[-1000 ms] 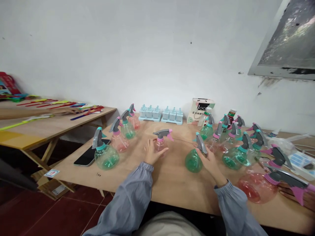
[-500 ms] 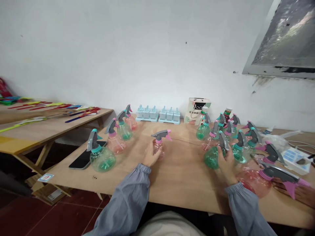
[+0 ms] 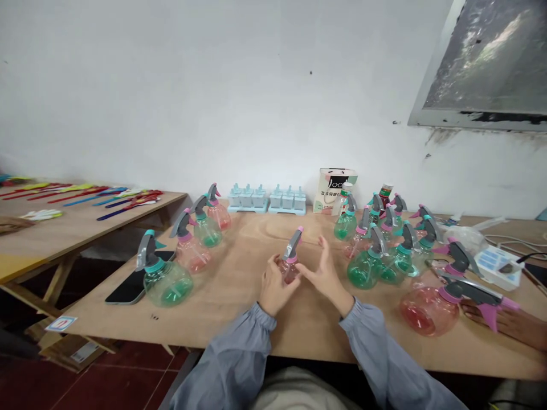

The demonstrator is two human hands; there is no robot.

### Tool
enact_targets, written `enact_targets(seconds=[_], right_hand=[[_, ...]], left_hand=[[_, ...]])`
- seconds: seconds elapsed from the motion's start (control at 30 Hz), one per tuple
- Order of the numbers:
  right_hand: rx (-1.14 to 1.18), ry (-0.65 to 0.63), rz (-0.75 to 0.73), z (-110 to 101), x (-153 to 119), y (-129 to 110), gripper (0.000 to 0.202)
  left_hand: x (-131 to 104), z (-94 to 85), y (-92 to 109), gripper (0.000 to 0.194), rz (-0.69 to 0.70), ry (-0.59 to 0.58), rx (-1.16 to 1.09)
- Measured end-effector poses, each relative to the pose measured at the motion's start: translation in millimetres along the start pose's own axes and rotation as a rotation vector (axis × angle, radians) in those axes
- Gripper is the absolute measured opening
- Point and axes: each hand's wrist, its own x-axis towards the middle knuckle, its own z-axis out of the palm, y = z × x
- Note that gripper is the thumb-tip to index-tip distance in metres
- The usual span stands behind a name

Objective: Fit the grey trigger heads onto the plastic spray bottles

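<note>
A pink spray bottle (image 3: 291, 259) with a grey and pink trigger head stands in front of me at mid-table. My left hand (image 3: 276, 283) is wrapped round its body from the left. On the other side my right hand (image 3: 325, 274) is spread, thumb by the bottle's neck and fingers raised; whether the thumb touches cannot be made out. Right of that hand, a green spray bottle (image 3: 365, 267) fronts a cluster of several green and pink ones. At the left stand several more, among them a green spray bottle (image 3: 168, 282) and a pink spray bottle (image 3: 192, 253).
A phone (image 3: 128, 290) lies by the left bottles. Light-blue ice-pop moulds (image 3: 248, 199) and a paper box (image 3: 333, 191) line the wall. Another person's hand (image 3: 491, 322) rests at the right, behind a pink spray bottle (image 3: 427, 313). A side table (image 3: 85, 228) holds coloured strips.
My right hand has left the green bottle in the right cluster and come over beside the pink one. The pink bottle has turned in my left hand. The view has shifted slightly rightward.
</note>
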Motion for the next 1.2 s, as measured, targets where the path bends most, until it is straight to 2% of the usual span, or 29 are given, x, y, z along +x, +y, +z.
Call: enact_targets(seconds=[0.07, 0.17, 0.27, 0.33, 0.43, 0.5, 0.57, 0.6, 0.67, 0.73, 0.8, 0.9, 0.97, 1.1, 1.2], right_hand=[[0.071, -0.070, 0.055, 15, 12, -6, 0.100], [0.121, -0.035, 0.094, 23, 18, -6, 0.081], [0.157, 0.042, 0.105, 18, 17, 2, 0.066], [0.181, 0.043, 0.098, 14, 16, 8, 0.061], [0.163, 0.062, 0.093, 11, 16, 14, 0.051], [0.120, 0.104, 0.114, 10, 17, 13, 0.041], [0.082, 0.111, 0.127, 8, 19, 11, 0.035], [0.072, 0.096, 0.118, 6, 20, 9, 0.034], [0.080, 0.038, 0.071, 1, 20, 6, 0.036], [0.098, -0.003, 0.027, -4, 20, 4, 0.042], [0.069, -0.004, 0.013, -9, 20, 3, 0.039], [-0.038, 0.011, 0.007, -16, 21, 2, 0.029], [-0.050, 0.007, -0.002, -19, 23, 2, 0.030], [0.047, -0.020, 0.004, -22, 22, 6, 0.041], [0.045, 0.003, 0.061, -22, 19, 10, 0.035]], left_hand=[[-11, 8.0, 10, 0.068, 0.010, -0.026, 0.071], [-21, 11.1, 19, 0.074, 0.022, -0.092, 0.104], [-21, -6.0, 24, 0.085, 0.061, -0.046, 0.049], [-17, -30.7, 26, 0.075, 0.107, 0.114, 0.020], [-8, -81.0, 25, 0.054, 0.205, 0.492, 0.078], [-3, -116.6, 18, 0.050, 0.278, 0.721, 0.171], [-1, -148.2, 4, 0.054, 0.275, 0.963, 0.316], [-1, -161.3, -5, 0.058, 0.230, 1.009, 0.388], [-1, -180.2, -27, 0.069, 0.132, 1.000, 0.518], [-1, -188.9, -51, 0.089, -0.006, 0.966, 0.571], [0, -188.7, -72, 0.100, -0.163, 0.906, 0.553], [1, -179.5, -90, 0.097, -0.341, 0.833, 0.493], [2, -173.1, -92, 0.093, -0.404, 0.831, 0.494], [3, -166.2, -81, 0.092, -0.516, 0.823, 0.544], [2, -163.6, -72, 0.090, -0.526, 0.784, 0.559]])
